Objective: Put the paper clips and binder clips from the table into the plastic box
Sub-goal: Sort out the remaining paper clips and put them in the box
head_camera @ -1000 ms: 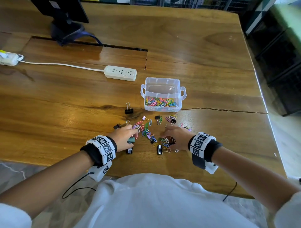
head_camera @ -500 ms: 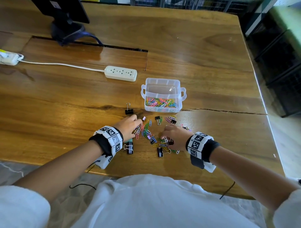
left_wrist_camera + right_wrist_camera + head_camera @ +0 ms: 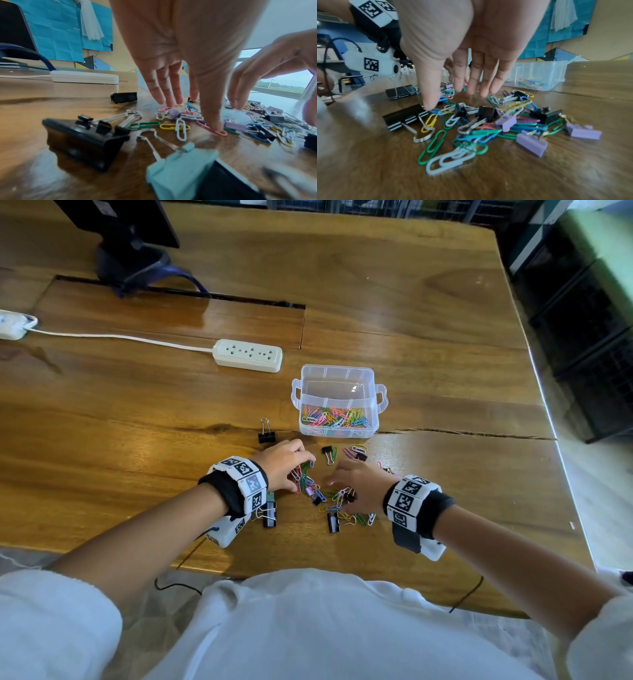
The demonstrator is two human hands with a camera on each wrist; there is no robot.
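Left hand [image 3: 282, 462]: palm down over the left side of the clip pile, fingers straight and spread, holding nothing. In the left wrist view its thumb tip [image 3: 213, 124] presses a pink clip [image 3: 217, 131] to the table [image 3: 411, 330]; the other fingertips touch down among clips farther out.

Right hand [image 3: 359, 484]: palm down over the right side of the pile, fingers extended and slightly apart, holding nothing. In the right wrist view its thumb tip [image 3: 429, 104] touches a blue clip beside a black binder clip [image 3: 404, 117]; the fingertips hover just above the wood.

Pile [image 3: 325, 491]: coloured paper clips mixed with black and lilac binder clips, scattered between and under both hands. A mint binder clip [image 3: 180, 170] and a large black one [image 3: 85, 140] lie near the left wrist. Another black binder clip [image 3: 333, 521] lies at the near edge of the pile. One more [image 3: 266, 434] stands apart, left of the box.

Box [image 3: 339, 402]: clear plastic, open, just beyond the pile; near compartment holds coloured paper clips, far compartment looks bare.

Beyond: white power strip [image 3: 247, 355] with cord; dark monitor base [image 3: 132, 263] at the far left.
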